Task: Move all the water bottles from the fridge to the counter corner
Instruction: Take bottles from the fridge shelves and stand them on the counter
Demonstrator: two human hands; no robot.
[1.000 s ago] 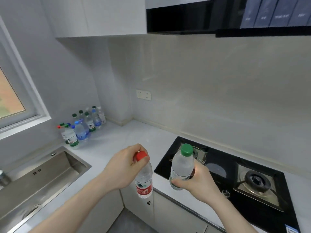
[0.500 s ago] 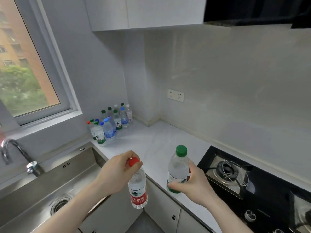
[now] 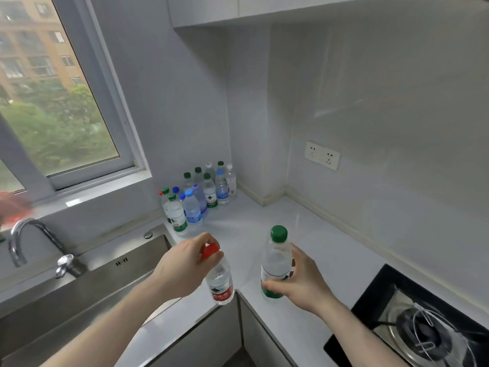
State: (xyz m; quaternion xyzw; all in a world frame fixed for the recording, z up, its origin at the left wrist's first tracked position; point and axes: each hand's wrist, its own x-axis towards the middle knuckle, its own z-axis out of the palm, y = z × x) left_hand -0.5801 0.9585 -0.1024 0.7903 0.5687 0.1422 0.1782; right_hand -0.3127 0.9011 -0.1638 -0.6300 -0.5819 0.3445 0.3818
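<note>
- The left hand is gripping a clear plastic water bottle with a red cap and red label from above, its fingers and thumb curling round the cap and neck, so that the bottle is hanging nearly upright over the front edge of the white stone counter.
- The right hand is wrapping its fingers round the body of a clear plastic water bottle with a green cap and green label, thumb lying across the lower label, and is holding it upright just above the counter's inner angle.
- The two held bottles are sitting side by side, near each other but not touching.
- A cluster of clear plastic bottles with green, blue, red and white caps is standing upright in the counter's far corner, against the grey wall under the window.
- Both held bottles are well apart from that cluster, on the near side of it.
- A stainless steel sink with a curved chrome tap is lying to the left of the hands.
- A black glass gas hob is showing at the lower right.
- A white double wall socket is sitting on the right-hand wall.
</note>
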